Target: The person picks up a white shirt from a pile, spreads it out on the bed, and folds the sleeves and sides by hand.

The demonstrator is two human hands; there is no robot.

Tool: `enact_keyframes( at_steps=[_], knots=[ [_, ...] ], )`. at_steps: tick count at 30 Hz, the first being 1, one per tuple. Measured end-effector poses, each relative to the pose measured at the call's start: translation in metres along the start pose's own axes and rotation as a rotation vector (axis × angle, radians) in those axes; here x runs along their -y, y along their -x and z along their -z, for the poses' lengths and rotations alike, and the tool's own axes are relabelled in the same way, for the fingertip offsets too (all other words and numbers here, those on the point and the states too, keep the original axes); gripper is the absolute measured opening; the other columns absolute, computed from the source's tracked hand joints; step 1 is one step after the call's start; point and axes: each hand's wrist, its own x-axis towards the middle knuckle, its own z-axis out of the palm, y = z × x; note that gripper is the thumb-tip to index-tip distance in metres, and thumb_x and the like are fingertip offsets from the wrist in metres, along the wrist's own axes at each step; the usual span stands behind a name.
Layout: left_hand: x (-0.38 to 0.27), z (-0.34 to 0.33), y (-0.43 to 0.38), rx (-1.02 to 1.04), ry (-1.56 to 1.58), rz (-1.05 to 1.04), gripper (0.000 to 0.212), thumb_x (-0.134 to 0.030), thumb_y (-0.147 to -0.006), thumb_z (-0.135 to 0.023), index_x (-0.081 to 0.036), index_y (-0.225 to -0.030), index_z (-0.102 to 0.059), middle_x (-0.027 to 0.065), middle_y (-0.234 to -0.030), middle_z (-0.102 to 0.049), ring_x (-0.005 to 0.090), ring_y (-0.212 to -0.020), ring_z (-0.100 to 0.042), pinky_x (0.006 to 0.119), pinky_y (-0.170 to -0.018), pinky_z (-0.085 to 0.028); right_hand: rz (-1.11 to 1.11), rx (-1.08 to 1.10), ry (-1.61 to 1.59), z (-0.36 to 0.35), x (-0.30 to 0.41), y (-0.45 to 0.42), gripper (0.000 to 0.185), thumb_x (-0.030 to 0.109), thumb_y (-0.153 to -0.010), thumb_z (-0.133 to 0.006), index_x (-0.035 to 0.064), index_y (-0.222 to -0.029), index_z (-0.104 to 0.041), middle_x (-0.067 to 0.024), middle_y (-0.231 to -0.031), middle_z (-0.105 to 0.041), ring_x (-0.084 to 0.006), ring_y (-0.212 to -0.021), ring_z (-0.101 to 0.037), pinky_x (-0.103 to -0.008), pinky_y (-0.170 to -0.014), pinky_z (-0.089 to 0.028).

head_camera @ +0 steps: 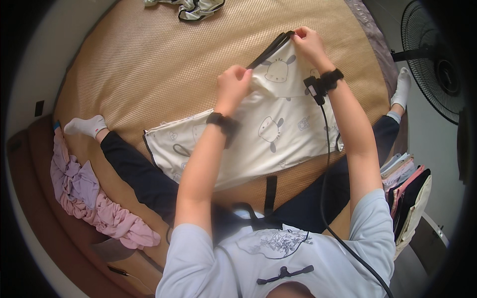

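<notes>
A cream garment (242,149) with grey cartoon dog prints and dark edging lies spread between my legs on a woven mat. My right hand (307,39) pinches the far end of its black trim, drawing that corner away from me. Lower down and to the left, my left hand (234,83) pinches the same trimmed edge between thumb and finger. The trim (270,50) runs in a slanting line between both hands. The nearer part of the cloth lies on the mat, with a few wrinkles. Each wrist wears a black strap, and a cable runs from the device at the right one.
Pink and lilac clothes (111,216) lie in a heap at the left. Folded clothes (406,190) stand stacked at the right. Another printed cloth (197,7) lies on the mat (149,59) at the far edge. A black fan (436,67) is at the upper right.
</notes>
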Motion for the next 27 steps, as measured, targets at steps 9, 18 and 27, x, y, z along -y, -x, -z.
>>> enact_keyframes(
  at_steps=[9, 18, 27],
  knots=[
    [-0.005, -0.003, 0.001, -0.167, -0.029, 0.026, 0.023, -0.029, -0.08, -0.062, -0.006, -0.079, -0.066, 0.0132, -0.075, -0.067, 0.0297, -0.073, -0.065, 0.038, -0.069, -0.05, -0.161, -0.034, -0.063, -0.037, -0.01, -0.008, 0.023, 0.022, -0.08, -0.06, 0.0024, -0.093, -0.063, -0.0155, -0.09, -0.066, -0.0303, -0.086, -0.063, -0.0386, -0.077, -0.049],
    [0.001, -0.003, 0.001, -0.207, -0.128, 0.076, 0.019, -0.026, -0.081, -0.065, -0.007, -0.082, -0.064, 0.0091, -0.073, -0.067, 0.0238, -0.07, -0.065, 0.035, -0.065, -0.049, -0.145, 0.0, -0.026, -0.044, -0.01, -0.008, 0.025, 0.024, -0.081, -0.058, 0.0048, -0.096, -0.062, -0.0139, -0.092, -0.065, -0.0305, -0.087, -0.062, -0.0396, -0.076, -0.048],
    [-0.02, -0.007, 0.035, -0.274, -0.376, -0.317, 0.02, -0.024, -0.08, -0.064, -0.006, -0.083, -0.055, 0.0071, -0.08, -0.056, 0.026, -0.08, -0.057, 0.037, -0.067, -0.046, -0.083, 0.017, -0.003, -0.04, -0.007, -0.003, 0.03, 0.024, -0.082, -0.059, 0.0034, -0.103, -0.06, -0.015, -0.097, -0.063, -0.0283, -0.09, -0.062, -0.0374, -0.077, -0.048]
  ],
)
